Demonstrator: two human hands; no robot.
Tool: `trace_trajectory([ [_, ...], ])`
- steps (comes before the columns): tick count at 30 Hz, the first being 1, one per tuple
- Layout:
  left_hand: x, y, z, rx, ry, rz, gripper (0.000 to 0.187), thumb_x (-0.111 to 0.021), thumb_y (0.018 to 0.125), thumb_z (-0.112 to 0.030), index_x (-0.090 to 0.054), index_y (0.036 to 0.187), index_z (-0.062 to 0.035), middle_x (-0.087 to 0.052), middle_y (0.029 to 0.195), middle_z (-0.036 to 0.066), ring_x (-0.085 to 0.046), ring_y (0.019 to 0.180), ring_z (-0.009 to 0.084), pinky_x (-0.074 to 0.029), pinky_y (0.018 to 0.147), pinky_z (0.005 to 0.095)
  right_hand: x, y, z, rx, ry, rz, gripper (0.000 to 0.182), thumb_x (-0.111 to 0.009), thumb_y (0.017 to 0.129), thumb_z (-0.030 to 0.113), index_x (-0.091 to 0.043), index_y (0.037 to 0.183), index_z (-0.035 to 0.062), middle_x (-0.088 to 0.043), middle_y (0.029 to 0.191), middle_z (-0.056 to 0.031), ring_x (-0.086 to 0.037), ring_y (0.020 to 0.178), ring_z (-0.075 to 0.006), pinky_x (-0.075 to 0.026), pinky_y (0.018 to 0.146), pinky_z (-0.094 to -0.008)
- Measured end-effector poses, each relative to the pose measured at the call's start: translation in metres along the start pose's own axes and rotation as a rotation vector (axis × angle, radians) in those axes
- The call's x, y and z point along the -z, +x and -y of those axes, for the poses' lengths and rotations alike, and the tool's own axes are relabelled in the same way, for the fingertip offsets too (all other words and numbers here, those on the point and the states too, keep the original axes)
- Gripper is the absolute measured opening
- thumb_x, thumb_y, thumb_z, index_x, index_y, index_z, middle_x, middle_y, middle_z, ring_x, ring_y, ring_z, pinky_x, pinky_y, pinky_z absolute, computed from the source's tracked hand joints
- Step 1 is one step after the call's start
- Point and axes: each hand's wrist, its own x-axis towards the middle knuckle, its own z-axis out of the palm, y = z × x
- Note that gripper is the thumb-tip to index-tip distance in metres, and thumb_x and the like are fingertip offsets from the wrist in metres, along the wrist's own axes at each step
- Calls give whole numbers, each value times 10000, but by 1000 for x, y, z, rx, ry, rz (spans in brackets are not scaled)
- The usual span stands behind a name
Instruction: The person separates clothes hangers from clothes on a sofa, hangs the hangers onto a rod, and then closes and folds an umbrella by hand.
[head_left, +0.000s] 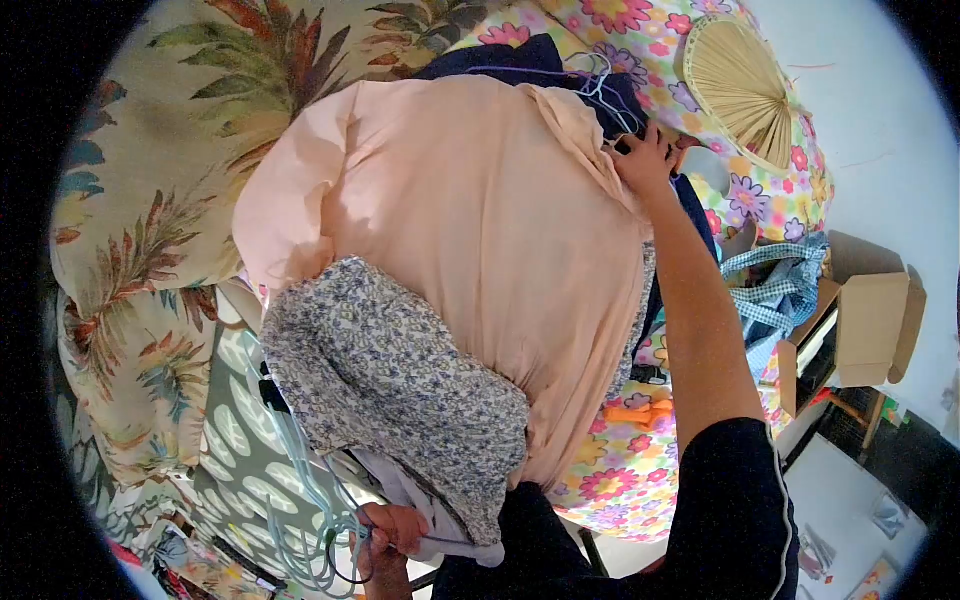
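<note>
The right hand (645, 160) reaches out at the end of a straight bare arm and pinches the far edge of a peach garment (470, 230), fingers closed on the cloth where it bunches near a light wire hanger (600, 85). The left hand (390, 530) sits low and close to the body, clenched around a bundle of pale green hangers (300, 500) and, it seems, the near end of the clothes.

The peach garment is draped between the two hands, its long axis running from the left hand up and away to the right hand, with its wider part toward the right hand. A grey flowered garment (390, 390) lies over its near part, just above the left hand, slanting the same way. A dark blue garment (520, 60) shows beyond the peach one, just past the right hand's fingertips, and also along the inner side of the right arm.

Under all of it lies a bed with a bright flower-print sheet (630, 470). A straw fan (740, 90) rests on the sheet just beyond the right hand. A leaf-print pillow (180, 150) lies well off to the left of both hands. An open cardboard box (870, 330) stands on the floor to the right of the right arm, with a blue checked cloth (780, 290) between the box and the arm.
</note>
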Motion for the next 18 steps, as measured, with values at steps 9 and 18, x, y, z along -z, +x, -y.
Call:
trace_trajectory([
  [9,1,-3,4,30,-18,26,342,-602,782,-293,-386,609,-92,-380,456,23,-388,412,156,-367,540,328,6,-13,-22,223,43,407,333,-432,802,311,-597,1025,127,-520,1060,-231,-556,910,-368,-459,778,-428],
  [18,-8,-47,-19,17,-98,33,310,-453,876,-250,-341,621,-115,-307,477,7,-305,421,133,-323,536,296,78,-226,82,174,416,132,228,-532,707,225,-553,864,61,-461,905,-190,-534,766,-349,-467,637,-441],
])
